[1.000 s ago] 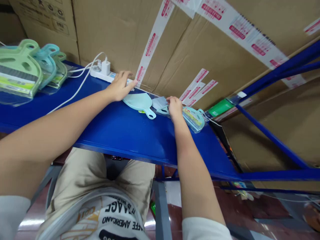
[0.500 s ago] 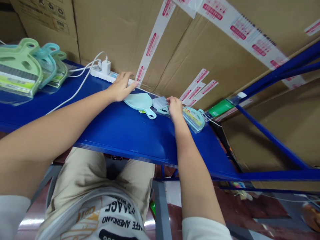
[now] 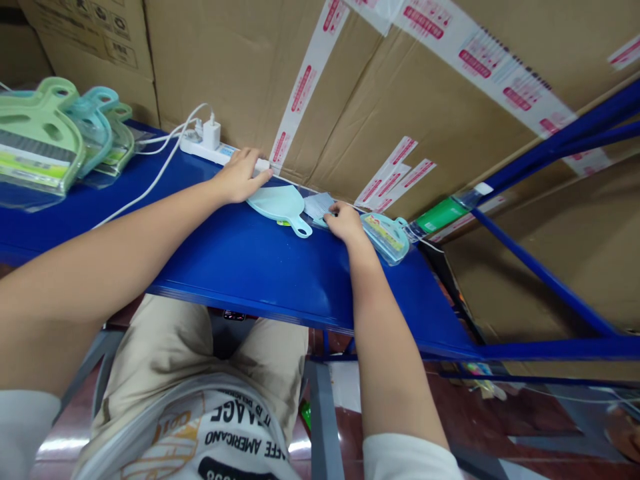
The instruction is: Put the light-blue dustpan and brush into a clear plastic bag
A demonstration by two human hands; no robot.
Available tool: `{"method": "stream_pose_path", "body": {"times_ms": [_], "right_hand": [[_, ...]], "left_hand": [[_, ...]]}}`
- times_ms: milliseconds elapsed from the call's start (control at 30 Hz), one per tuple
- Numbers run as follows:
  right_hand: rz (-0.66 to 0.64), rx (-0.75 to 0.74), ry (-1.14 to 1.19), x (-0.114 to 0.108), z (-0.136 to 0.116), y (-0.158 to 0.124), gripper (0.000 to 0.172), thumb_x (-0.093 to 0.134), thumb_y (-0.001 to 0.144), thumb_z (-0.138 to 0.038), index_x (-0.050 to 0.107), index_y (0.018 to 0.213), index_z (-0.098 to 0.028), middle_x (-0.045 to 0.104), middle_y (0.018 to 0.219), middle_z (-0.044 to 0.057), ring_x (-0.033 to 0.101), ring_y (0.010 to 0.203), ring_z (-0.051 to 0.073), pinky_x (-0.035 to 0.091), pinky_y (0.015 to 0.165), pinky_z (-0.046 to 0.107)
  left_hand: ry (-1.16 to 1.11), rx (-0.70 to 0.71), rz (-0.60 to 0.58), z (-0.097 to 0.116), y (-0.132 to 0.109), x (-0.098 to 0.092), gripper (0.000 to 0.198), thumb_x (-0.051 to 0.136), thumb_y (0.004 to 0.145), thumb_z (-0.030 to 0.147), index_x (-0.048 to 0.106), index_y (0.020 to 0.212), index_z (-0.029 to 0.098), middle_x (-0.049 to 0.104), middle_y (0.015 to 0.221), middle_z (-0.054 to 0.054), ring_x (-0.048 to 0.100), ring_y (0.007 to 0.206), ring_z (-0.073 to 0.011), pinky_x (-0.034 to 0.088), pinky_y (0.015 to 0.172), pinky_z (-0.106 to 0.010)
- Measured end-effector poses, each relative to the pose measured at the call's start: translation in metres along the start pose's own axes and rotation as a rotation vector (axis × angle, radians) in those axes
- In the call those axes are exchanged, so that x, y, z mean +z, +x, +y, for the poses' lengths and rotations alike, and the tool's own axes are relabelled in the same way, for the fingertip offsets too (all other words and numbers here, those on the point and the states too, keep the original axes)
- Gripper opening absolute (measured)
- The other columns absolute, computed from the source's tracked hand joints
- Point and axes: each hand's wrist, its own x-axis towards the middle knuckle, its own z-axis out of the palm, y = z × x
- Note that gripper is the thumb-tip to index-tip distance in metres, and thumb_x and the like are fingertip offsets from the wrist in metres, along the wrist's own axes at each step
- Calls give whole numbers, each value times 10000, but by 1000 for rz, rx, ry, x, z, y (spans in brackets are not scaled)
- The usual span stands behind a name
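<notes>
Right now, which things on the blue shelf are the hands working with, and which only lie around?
In hand:
- left hand on the loose mint dustpan
- right hand on the packaged dustpan set

Lying about:
- power strip with charger
- stacked dustpan sets, far left
- cardboard boxes behind

I see a blue metal bench [image 3: 260,267] set against stacked cardboard boxes. Directly on it, at the far left, lies a pile of bagged green and teal dustpan sets [image 3: 55,133]. A white power strip [image 3: 210,152] rests along the back edge, with a charger plugged in and white cables [image 3: 150,183] trailing across the surface. Near the middle lies a pale blue dustpan [image 3: 280,203], just beside a small grey brush [image 3: 320,205], and to the right a bagged teal dustpan set [image 3: 387,237].
</notes>
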Motion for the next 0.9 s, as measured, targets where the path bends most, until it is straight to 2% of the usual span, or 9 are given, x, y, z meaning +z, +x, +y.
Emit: {"method": "stream_pose_path", "body": {"times_ms": [133,367,633,900], "right_hand": [[-9,23,-99,2,2,1,366,633,848,-168,682,1208,-121,728,1249,189,686,1176,300,499,1032,374],[-5,74,-135,2,1,4,270,630,849,-225,696,1105,-172,762,1184,145,681,1183,312,480,1047,390],[15,135,-105,1,2,4,351,652,821,-237,668,1168,-186,757,1207,170,692,1171,340,513,999,427],[73,114,-22,3,5,6,256,669,757,-211,693,1012,-215,769,1129,165,701,1135,360,522,975,430]], "left_hand": [[12,-3,-12,3,0,-1,653,434,941,576,508,1453,177,541,1507,-174,435,1464,-368,309,1240,-555],[46,-37,-40,13,-4,-5,638,431,944,536,505,1458,164,541,1525,-175,437,1470,-349,312,1243,-522],[41,-33,-48,11,-4,-4,649,471,908,520,511,1464,186,545,1535,-171,422,1485,-361,304,1252,-540],[21,-18,-30,8,-3,-3,632,467,907,534,537,1434,192,571,1502,-173,454,1459,-359,324,1242,-550]]}}
